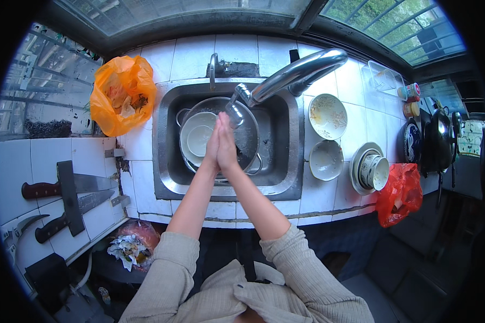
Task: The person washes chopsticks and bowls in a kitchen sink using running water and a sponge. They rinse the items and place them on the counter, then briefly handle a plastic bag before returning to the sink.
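My left hand and my right hand are pressed palm to palm, fingers straight and held together. Neither appears to hold anything. They are over a metal two-handled pot in the stainless steel sink. A white bowl sits inside the pot, partly covered by my left hand. Just beyond my fingertips hangs the jointed nozzle of a large chrome faucet. Whether water runs from it is hard to make out.
Left of the sink stands an orange plastic bag of scraps. On the right are a patterned bowl, another bowl, stacked dishes and a red plastic bag. Knives hang on a wall rack at left. A smaller tap is behind.
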Demonstrator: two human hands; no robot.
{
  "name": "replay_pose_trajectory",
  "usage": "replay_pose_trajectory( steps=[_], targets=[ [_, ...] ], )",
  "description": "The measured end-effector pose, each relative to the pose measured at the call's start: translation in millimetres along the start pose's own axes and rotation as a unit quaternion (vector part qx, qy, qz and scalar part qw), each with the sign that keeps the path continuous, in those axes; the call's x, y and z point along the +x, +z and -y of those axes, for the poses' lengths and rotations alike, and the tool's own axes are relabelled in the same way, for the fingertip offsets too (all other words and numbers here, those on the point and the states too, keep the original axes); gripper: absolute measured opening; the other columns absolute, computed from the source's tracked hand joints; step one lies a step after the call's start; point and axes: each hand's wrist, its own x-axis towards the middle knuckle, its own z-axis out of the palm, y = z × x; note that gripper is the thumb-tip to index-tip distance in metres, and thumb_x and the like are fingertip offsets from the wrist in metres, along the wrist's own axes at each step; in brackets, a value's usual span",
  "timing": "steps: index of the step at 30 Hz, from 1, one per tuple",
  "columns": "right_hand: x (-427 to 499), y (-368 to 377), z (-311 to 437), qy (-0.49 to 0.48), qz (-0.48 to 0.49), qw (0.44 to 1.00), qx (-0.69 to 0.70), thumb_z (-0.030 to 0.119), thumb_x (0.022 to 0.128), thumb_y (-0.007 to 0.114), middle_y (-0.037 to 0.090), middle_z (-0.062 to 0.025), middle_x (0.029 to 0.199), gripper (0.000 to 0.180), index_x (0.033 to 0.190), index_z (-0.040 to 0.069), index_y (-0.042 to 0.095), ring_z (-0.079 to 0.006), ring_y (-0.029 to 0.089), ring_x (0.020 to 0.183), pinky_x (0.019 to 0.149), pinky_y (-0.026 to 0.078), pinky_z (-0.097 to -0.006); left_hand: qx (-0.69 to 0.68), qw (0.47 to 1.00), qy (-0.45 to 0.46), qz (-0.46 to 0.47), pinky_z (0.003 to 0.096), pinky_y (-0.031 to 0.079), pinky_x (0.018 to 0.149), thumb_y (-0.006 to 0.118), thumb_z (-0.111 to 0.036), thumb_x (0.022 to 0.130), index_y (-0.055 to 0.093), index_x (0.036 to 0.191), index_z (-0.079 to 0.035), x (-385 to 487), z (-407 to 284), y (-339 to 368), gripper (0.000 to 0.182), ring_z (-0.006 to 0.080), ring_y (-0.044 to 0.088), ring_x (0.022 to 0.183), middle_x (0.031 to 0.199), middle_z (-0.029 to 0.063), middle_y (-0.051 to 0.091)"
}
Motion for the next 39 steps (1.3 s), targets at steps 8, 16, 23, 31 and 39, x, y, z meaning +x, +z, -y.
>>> replay_pose_trajectory(
  steps=[8,16,23,31,39],
  targets=[
    [21,-11,-17,-0.002,0.010,1.000,0.001,0.042,0.100,0.034,0.041,-0.0112,0.146,0.056,0.145,0.008,0.037,-0.0223,0.036,0.134,0.109,0.023,-0.0294,-0.030,0.999,0.005,0.031,0.0332,0.021,0.113,0.034,-0.050,0.100,0.025,0.150,-0.009,5,7,-5,0.065,0.0199,0.028,0.138,0.152,0.0083,0.029],
    [23,3,18,-0.004,-0.008,1.000,0.024,0.035,0.100,0.037,0.041,-0.0156,0.145,0.051,0.139,0.002,0.043,-0.0281,0.038,0.134,0.111,0.024,-0.0339,-0.027,0.997,0.062,0.041,0.0310,0.026,0.110,0.035,-0.051,0.099,0.024,0.150,-0.012,13,2,-17,0.065,0.0184,0.034,0.136,0.150,0.0118,0.032],
    [-14,18,-18,-0.152,0.046,0.969,-0.188,0.037,0.100,0.034,0.031,-0.0145,0.152,0.055,0.144,0.004,0.036,-0.0294,0.026,0.141,0.113,0.020,-0.0330,-0.125,0.991,0.047,-0.015,0.0315,0.034,0.106,0.043,-0.039,0.100,0.033,0.141,-0.005,15,-18,-10,0.054,0.0180,0.045,0.124,0.134,0.0089,0.048],
    [-10,-2,-5,0.142,0.008,0.918,0.371,0.010,0.097,0.040,0.039,-0.0180,0.142,0.047,0.140,-0.007,0.032,-0.0238,0.035,0.135,0.113,0.027,-0.0322,0.072,0.971,0.226,-0.038,0.0313,0.040,0.099,0.062,-0.033,0.092,0.035,0.140,-0.002,-17,30,-34,0.063,0.0176,0.051,0.114,0.129,0.0128,0.051],
    [-30,-26,-56,0.196,-0.119,0.881,0.414,-0.004,0.091,0.045,0.052,-0.0125,0.119,0.030,0.121,-0.002,0.046,-0.0185,0.051,0.116,0.103,0.041,-0.0279,0.165,0.951,0.261,-0.016,0.0352,0.033,0.106,0.071,-0.054,0.078,0.029,0.138,-0.003,-32,68,-41,0.089,0.0210,0.047,0.122,0.127,0.0118,0.050]
  ],
)
